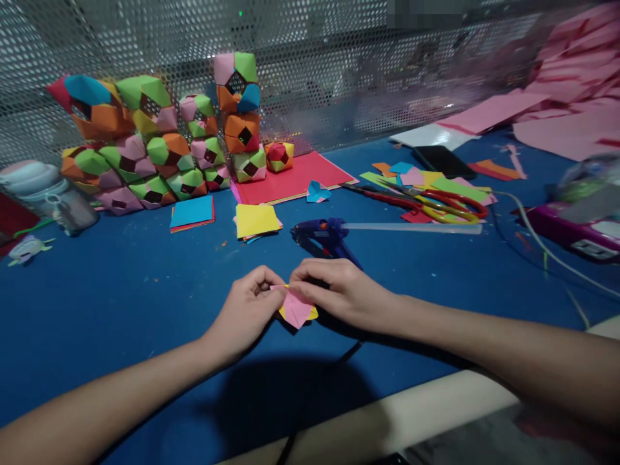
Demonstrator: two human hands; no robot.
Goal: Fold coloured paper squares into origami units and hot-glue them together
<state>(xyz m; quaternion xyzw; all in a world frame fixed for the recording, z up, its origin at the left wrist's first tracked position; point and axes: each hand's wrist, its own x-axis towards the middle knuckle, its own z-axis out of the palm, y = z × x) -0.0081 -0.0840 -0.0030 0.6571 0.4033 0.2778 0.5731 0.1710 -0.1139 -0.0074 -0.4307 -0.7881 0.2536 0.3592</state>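
Fingers of left hand (247, 309) and right hand (334, 290) pinch a folded paper piece (296, 310) above the table (121, 290).

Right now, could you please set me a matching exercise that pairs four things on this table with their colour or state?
Things:
1. glue gun
2. scissors
3. phone
4. folded paper

Colour or state:
A. pink and yellow, pinched between left hand and right hand
B. black, lying flat
C. blue, lying just beyond the hands
D. red and yellow handles

Pairs: 1-C, 2-D, 3-B, 4-A
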